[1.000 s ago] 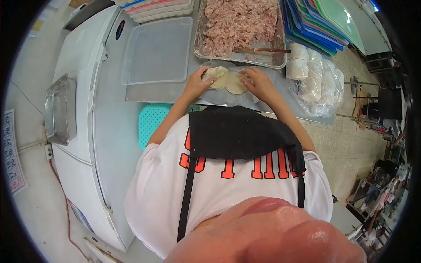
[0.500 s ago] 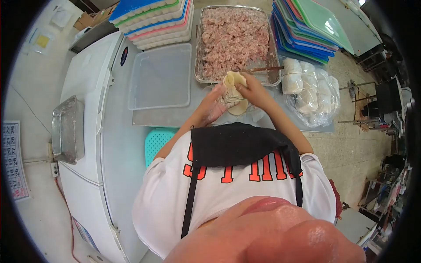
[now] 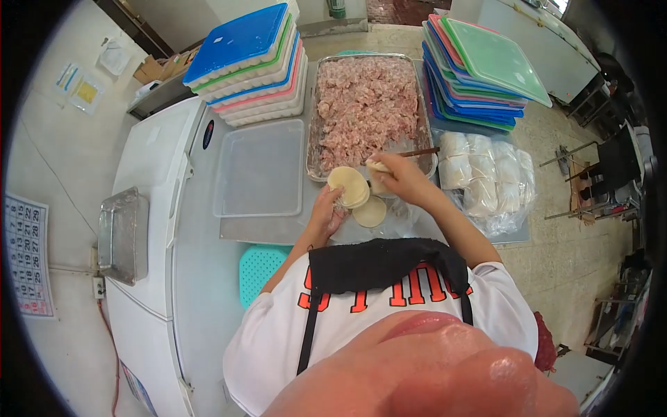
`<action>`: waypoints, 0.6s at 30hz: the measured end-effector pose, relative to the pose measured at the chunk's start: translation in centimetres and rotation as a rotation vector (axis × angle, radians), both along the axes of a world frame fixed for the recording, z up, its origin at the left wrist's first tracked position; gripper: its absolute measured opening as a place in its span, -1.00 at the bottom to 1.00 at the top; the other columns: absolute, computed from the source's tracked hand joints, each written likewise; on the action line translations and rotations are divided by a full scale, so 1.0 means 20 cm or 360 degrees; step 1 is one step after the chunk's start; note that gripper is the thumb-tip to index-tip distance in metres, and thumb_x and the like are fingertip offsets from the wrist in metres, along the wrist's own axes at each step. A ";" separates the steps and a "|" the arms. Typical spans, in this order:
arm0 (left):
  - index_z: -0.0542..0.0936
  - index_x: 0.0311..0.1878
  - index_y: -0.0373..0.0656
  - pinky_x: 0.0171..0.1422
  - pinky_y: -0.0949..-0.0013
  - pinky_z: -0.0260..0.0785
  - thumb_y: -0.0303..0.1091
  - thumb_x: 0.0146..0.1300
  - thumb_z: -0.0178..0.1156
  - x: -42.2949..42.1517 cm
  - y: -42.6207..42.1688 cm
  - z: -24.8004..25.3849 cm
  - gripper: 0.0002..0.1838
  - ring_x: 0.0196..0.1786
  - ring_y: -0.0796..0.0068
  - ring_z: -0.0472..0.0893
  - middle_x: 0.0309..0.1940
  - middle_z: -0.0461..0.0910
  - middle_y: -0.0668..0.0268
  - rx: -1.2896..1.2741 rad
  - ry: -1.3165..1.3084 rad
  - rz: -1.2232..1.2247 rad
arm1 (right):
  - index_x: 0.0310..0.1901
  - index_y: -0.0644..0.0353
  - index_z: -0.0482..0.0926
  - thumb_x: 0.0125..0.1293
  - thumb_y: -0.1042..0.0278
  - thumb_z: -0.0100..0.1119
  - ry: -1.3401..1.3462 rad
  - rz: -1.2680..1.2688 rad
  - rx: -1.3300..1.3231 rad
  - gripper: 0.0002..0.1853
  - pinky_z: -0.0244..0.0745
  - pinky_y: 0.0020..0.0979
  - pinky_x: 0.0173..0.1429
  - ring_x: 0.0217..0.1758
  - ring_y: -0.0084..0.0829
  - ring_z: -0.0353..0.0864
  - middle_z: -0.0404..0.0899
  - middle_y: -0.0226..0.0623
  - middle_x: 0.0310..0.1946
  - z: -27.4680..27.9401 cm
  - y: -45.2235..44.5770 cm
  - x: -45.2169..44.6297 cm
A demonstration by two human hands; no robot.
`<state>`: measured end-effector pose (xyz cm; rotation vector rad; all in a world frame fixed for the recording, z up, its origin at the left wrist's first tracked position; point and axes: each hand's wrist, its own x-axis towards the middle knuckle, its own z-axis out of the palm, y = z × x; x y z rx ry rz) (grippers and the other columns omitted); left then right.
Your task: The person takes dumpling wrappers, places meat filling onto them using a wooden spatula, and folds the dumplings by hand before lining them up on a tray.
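Observation:
My left hand (image 3: 329,210) is closed around a small stack of round dumpling wrappers (image 3: 347,185), pale yellow and tilted toward me. Just to its right, my right hand (image 3: 403,179) grips more of the wrappers (image 3: 377,182), partly hidden behind its fingers. Another round wrapper (image 3: 369,212) lies on the plastic sheet below both hands. Directly beyond them stands a foil-coloured tray (image 3: 313,156) full of pink minced meat (image 3: 368,108). A brown stick-like handle (image 3: 420,152) rests across the tray's near right corner.
At the back left are stacked white trays with a blue lid (image 3: 240,42); a translucent lid (image 3: 260,170) lies in front. Coloured lids (image 3: 479,76) are piled at the right, above bagged white wrapper packs (image 3: 483,174). A turquoise basket (image 3: 260,271) sits below the table's left edge.
The wrappers, held together between both hands before, are now split between them, and the hands have moved apart. The camera view has tilted up, so the scene sits lower.

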<state>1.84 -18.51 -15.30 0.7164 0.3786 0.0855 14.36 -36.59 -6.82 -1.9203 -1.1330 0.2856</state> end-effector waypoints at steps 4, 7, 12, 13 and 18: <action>0.30 0.25 -0.26 0.19 0.16 0.46 -0.31 0.42 -0.13 0.00 -0.03 0.00 -0.60 0.13 0.22 0.54 0.12 0.47 0.14 -0.0058 -0.0096 -0.0256 | -0.02 0.19 0.51 0.17 0.26 0.22 0.0099 0.0190 -0.0060 -0.65 0.40 -0.20 0.04 0.00 -0.07 0.50 0.55 -0.07 -0.17 0.08 0.12 -0.12; 0.29 0.27 -0.26 0.21 0.14 0.45 -0.25 0.45 -0.18 -0.03 -0.03 0.05 -0.58 0.16 0.21 0.52 0.16 0.45 0.13 -0.0294 -0.0077 -0.0327 | -0.13 0.25 0.52 0.14 0.23 0.27 -0.0281 0.0152 0.0078 -0.66 0.37 -0.22 -0.01 -0.06 -0.11 0.46 0.49 -0.11 -0.21 -0.09 0.16 -0.08; 0.28 0.28 -0.27 0.23 0.13 0.42 -0.26 0.45 -0.16 -0.05 0.06 0.06 -0.58 0.17 0.21 0.51 0.17 0.43 0.09 -0.0305 -0.0101 -0.0294 | -0.22 0.29 0.52 0.12 0.28 0.31 -0.0284 0.0086 0.0091 -0.71 0.36 -0.28 -0.03 -0.10 -0.18 0.44 0.43 -0.17 -0.19 -0.08 0.12 -0.06; 0.28 0.27 -0.27 0.23 0.13 0.42 -0.27 0.45 -0.16 -0.05 0.07 0.07 -0.58 0.17 0.21 0.51 0.17 0.43 0.08 -0.0278 -0.0086 -0.0272 | -0.23 0.28 0.52 0.12 0.29 0.31 -0.0296 0.0096 0.0095 -0.72 0.36 -0.29 -0.04 -0.11 -0.18 0.44 0.43 -0.17 -0.20 -0.08 0.12 -0.07; 0.28 0.27 -0.27 0.23 0.16 0.42 -0.29 0.44 -0.13 -0.04 0.10 0.08 -0.59 0.15 0.25 0.52 0.16 0.44 0.09 0.0009 -0.0087 -0.0270 | -0.19 0.28 0.52 0.14 0.22 0.27 -0.0233 0.0144 0.0169 -0.69 0.37 -0.21 -0.05 -0.13 -0.13 0.46 0.47 -0.13 -0.27 -0.01 0.16 -0.14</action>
